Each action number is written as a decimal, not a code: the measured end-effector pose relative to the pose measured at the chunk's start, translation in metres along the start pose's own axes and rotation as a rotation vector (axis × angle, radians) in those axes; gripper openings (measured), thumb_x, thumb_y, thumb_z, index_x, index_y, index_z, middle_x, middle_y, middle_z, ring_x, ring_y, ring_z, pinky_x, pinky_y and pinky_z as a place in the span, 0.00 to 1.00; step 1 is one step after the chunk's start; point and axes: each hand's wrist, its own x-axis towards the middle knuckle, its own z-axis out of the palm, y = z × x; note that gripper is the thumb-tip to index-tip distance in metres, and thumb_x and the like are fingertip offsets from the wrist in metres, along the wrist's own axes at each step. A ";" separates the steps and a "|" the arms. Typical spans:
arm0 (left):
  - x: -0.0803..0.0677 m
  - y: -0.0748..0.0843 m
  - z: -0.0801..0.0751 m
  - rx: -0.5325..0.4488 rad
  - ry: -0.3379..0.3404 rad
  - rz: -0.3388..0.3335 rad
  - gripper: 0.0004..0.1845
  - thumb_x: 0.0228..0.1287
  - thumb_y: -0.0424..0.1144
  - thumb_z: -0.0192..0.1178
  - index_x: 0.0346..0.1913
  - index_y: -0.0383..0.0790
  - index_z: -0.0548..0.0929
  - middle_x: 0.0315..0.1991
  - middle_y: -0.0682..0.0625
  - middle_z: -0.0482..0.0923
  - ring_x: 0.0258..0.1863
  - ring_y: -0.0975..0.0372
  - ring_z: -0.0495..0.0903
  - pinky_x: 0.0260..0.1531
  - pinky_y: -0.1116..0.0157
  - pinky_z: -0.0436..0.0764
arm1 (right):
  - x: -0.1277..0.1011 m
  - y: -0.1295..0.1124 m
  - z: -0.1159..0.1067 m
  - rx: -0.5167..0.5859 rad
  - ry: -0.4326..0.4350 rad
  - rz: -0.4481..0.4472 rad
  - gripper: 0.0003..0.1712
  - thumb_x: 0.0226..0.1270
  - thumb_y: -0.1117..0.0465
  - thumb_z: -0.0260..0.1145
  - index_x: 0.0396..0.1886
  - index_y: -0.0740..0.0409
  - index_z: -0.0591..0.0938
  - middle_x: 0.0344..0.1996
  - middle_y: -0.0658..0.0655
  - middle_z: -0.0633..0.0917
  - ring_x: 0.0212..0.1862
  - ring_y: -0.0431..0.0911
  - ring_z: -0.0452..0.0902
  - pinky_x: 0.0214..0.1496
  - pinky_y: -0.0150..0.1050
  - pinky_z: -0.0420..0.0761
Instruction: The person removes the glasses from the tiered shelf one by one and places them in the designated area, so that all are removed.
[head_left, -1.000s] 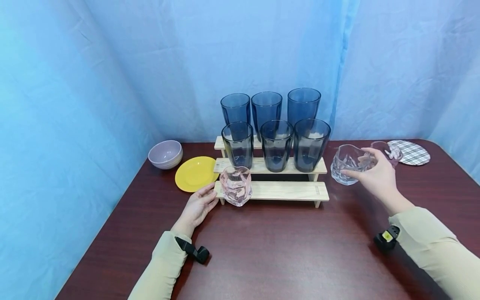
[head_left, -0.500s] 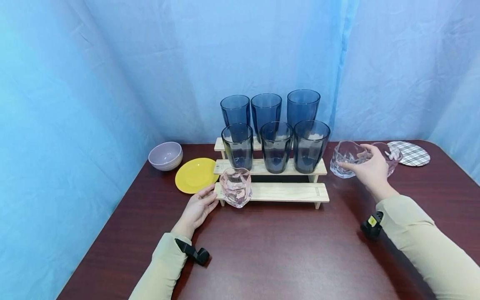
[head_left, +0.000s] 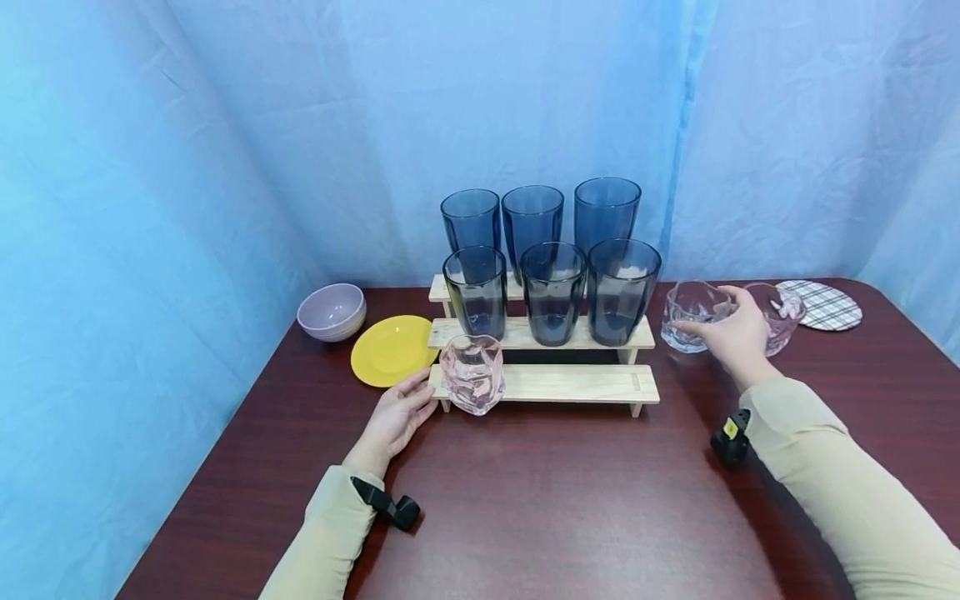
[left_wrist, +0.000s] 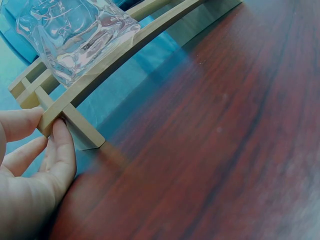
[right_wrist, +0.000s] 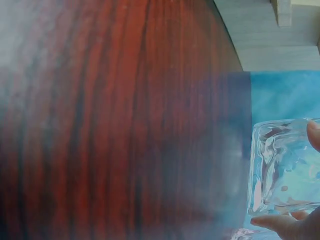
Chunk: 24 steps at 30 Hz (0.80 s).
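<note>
My left hand (head_left: 390, 421) pinches the left end of the lowest shelf of a light wooden stepped rack (head_left: 570, 383); in the left wrist view the thumb and fingers (left_wrist: 61, 150) lie above and below the slat (left_wrist: 120, 59). A pink-tinted faceted glass (head_left: 472, 379) stands upright on that shelf, just beside this hand. At the right, my right hand (head_left: 738, 333) grips a clear faceted glass (head_left: 684, 321) by its sides, upright and low over the table. The right wrist view shows a thumb and fingers around the clear glass (right_wrist: 277, 172).
Several tall blue-grey tumblers (head_left: 551, 308) fill the rack's middle and top shelves. Behind the right hand stands another pinkish glass (head_left: 783, 333), near a checked round mat (head_left: 832, 307). A yellow plate (head_left: 386, 350) and lilac bowl (head_left: 330, 312) sit left. Blue curtains (head_left: 375, 125) enclose the table.
The right hand has carried the clear glass slightly toward the back of the table, and the right forearm has swung left. The left hand keeps its place on the rack.
</note>
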 end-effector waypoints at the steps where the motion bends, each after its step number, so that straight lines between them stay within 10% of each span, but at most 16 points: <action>1: 0.000 0.000 0.000 -0.003 0.001 -0.001 0.28 0.71 0.25 0.44 0.72 0.31 0.55 0.47 0.51 0.69 0.40 0.70 0.78 0.42 0.74 0.77 | 0.001 0.001 0.001 -0.009 -0.001 0.000 0.51 0.50 0.52 0.76 0.70 0.63 0.60 0.54 0.69 0.73 0.52 0.58 0.69 0.49 0.49 0.69; 24: 0.001 0.001 0.001 0.022 0.013 -0.008 0.27 0.71 0.25 0.44 0.72 0.32 0.56 0.52 0.48 0.67 0.41 0.71 0.77 0.43 0.74 0.77 | 0.007 0.002 0.005 -0.058 -0.039 0.004 0.52 0.51 0.53 0.74 0.69 0.68 0.57 0.60 0.74 0.67 0.60 0.65 0.62 0.62 0.58 0.62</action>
